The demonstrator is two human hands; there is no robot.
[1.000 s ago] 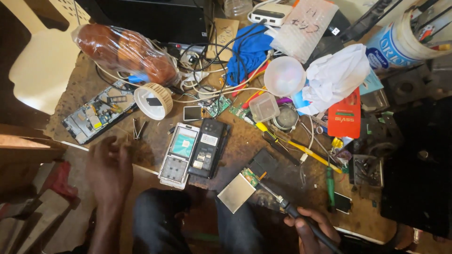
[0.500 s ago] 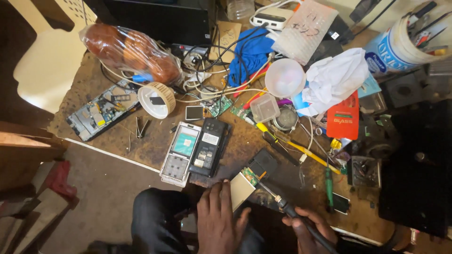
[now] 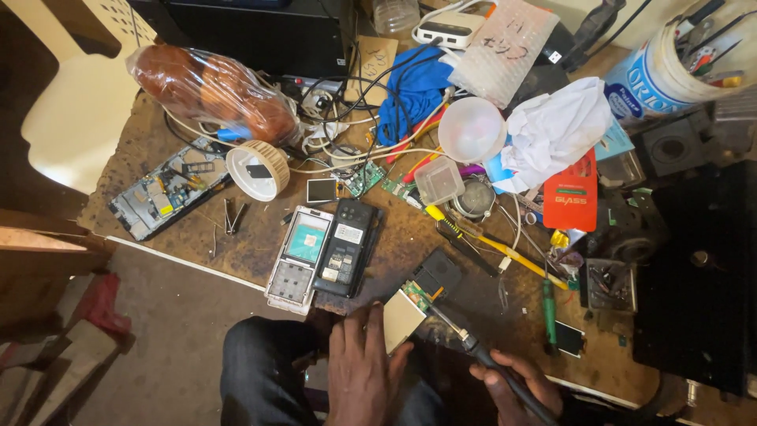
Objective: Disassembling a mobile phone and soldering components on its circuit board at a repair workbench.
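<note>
Cluttered as it gets: your scarred wooden workbench (image 3: pixel 260 237) is buried under cables, a crinkly plastic bag of something brown (image 3: pixel 213 91), a blue cloth (image 3: pixel 410 91), a white bucket of tools (image 3: pixel 670 67) and crumpled white paper (image 3: pixel 552 126). Closer in, two opened phones (image 3: pixel 323 251) lie side by side, one pale shell, one black with its guts showing. Right at the table's near edge sits the small circuit board with a shiny metal shield (image 3: pixel 406 314), and your left hand (image 3: pixel 361 371) lies flat with spread fingers, pinning its lower edge. Your right hand (image 3: pixel 516 386) wraps around the black soldering iron (image 3: pixel 481 355), tip resting on the board's upper corner. I'd keep that left palm pressed firm and well off the hot tip, since the board looks slick and half overhangs the edge.
</note>
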